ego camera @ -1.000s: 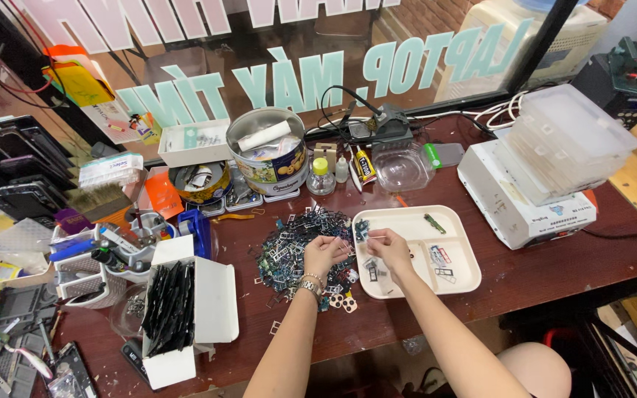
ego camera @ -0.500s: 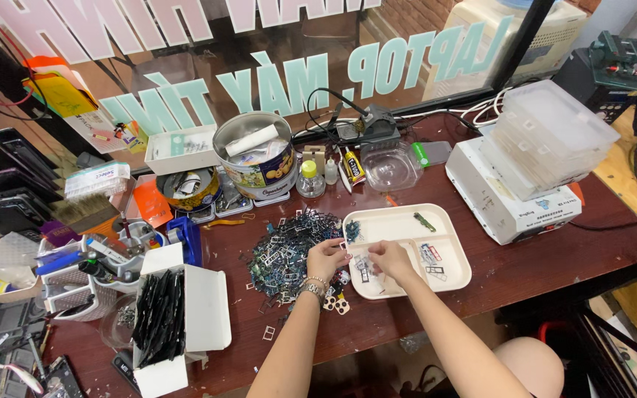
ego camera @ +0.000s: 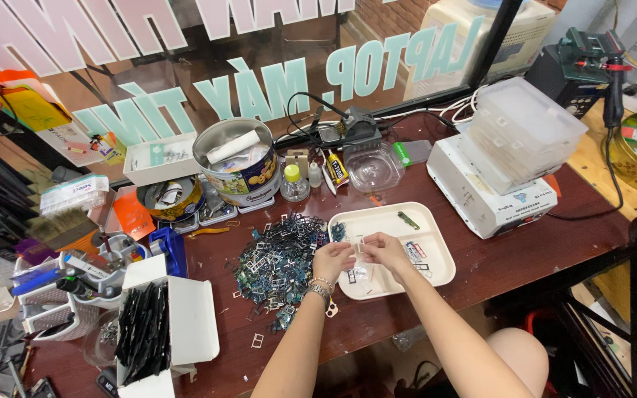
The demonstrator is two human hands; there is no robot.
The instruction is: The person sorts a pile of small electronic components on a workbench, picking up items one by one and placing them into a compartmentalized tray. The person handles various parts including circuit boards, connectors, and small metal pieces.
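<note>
Sorting: you work over the white tray (ego camera: pixel 436 243) with both hands, beside the heap of small metal frames (ego camera: pixel 278 262) on the surface (ego camera: pixel 525 258).
Left grip: your left hand (ego camera: pixel 333 259) pinches one end of a small pale part (ego camera: pixel 360 245).
Right grip: your right hand (ego camera: pixel 385 249) pinches its other end.
Part position: between both grips, just above the tray's left half.
Doing it well: keep it low over the tray, pinch lightly at its edges.

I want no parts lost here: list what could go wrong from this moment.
1. The small part pinched between left hand and right hand could slip and vanish into the heap of tiny frames.
2. A forearm might sweep loose frames lying near the table edge onto the floor.
</note>
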